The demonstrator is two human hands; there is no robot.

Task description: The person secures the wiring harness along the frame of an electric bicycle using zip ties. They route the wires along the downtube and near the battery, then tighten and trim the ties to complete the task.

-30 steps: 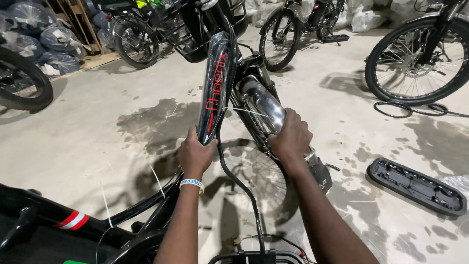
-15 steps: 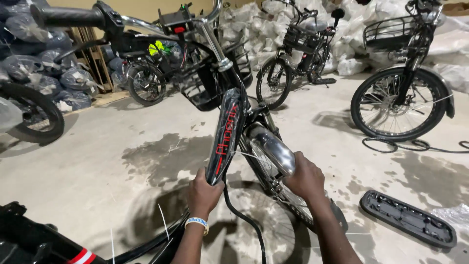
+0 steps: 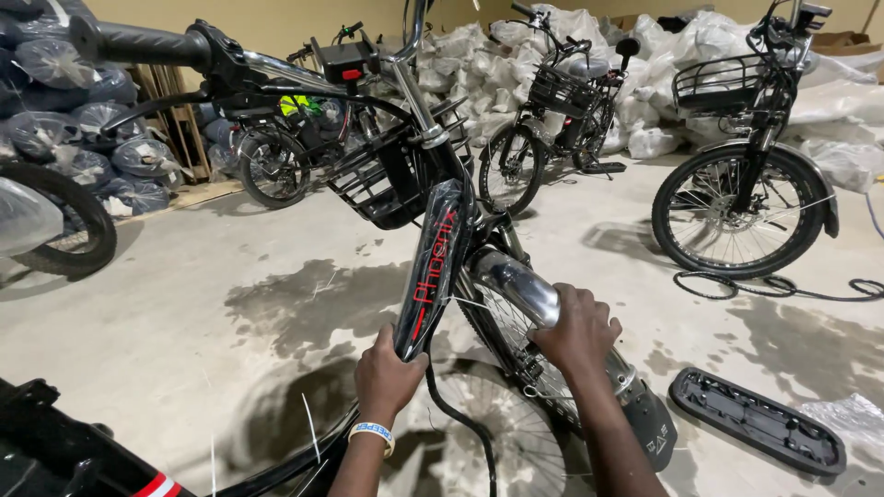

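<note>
Black and glossy, the bicycle's frame tube [image 3: 431,276] slants down from the handlebar [image 3: 138,43], and the left hand [image 3: 387,377] clenches its fingers around the tube's lower end. The right hand [image 3: 578,329] grasps the chrome front mudguard [image 3: 516,287] over the wheel [image 3: 502,433]. A black plastic cover [image 3: 755,431] lies on the concrete floor [image 3: 184,322] nearby.

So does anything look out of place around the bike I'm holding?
Yes: a black oblong cover panel lies loose on the concrete floor, inner side up, right of the front wheel. A dark wet-looking stain spreads under the bike.
</note>
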